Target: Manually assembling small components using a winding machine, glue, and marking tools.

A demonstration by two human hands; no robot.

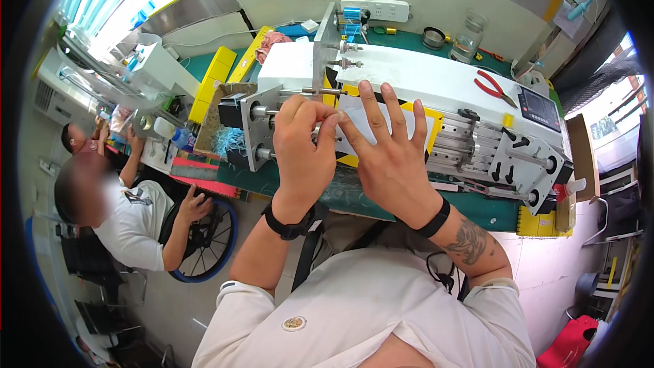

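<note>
In the middle of the bench stands a white machine (409, 68) with metal rails and end plates. My left hand (303, 146) is closed, its thumb and index finger pinched together beside the left end plate (260, 129). Whatever lies in that pinch is too small or hidden to make out. My right hand (395, 157) is open, with its fingers stretched over a white sheet (413, 123) on a yellow and black panel (434, 128). The right index fingertip area meets the left fingertips. Metal spindles (347, 63) stick out beyond my hands.
Red-handled pliers (495, 88) lie on the machine by a control screen (540, 108). A cardboard box of blue strands (230, 142) sits left, near yellow bars (213, 82). A glass jar (470, 37) stands at the back. A co-worker (129, 211) sits at left by a wheel.
</note>
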